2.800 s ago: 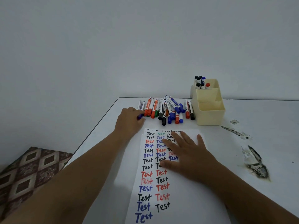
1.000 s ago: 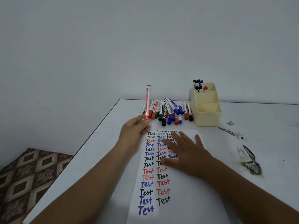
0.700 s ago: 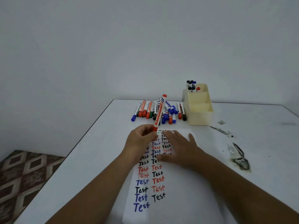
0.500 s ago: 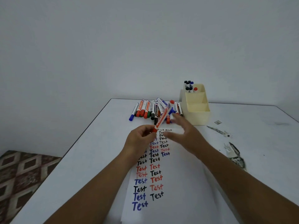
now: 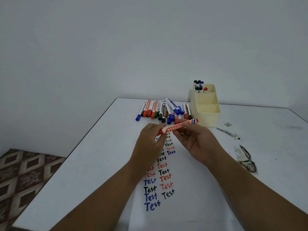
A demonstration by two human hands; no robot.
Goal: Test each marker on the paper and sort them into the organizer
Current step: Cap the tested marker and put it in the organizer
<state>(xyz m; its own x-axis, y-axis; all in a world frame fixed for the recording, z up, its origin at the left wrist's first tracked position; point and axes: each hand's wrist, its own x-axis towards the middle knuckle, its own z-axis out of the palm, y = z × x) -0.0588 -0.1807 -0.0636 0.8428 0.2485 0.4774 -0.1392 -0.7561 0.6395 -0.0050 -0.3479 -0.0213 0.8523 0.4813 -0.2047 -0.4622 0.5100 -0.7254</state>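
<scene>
Got the red marker point(image 5: 177, 127) held level just above the paper point(image 5: 183, 205), my left hand point(image 5: 150, 140) pinching the cap end and my right hand point(image 5: 194, 140) pinching the barrel. Looks like uncapping's next: pull apart, scribble, then drop it in the organizer point(image 5: 205, 107) at the counter's point(image 5: 93, 164) far edge.

paper point(image 5: 183, 205) bottom cut off, top rows hidden behind hands point(image 5: 196, 144)

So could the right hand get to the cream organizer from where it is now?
Probably yes: the organizer stands just beyond the right hand with bare table between, though that hand is gripping the red marker.
</scene>
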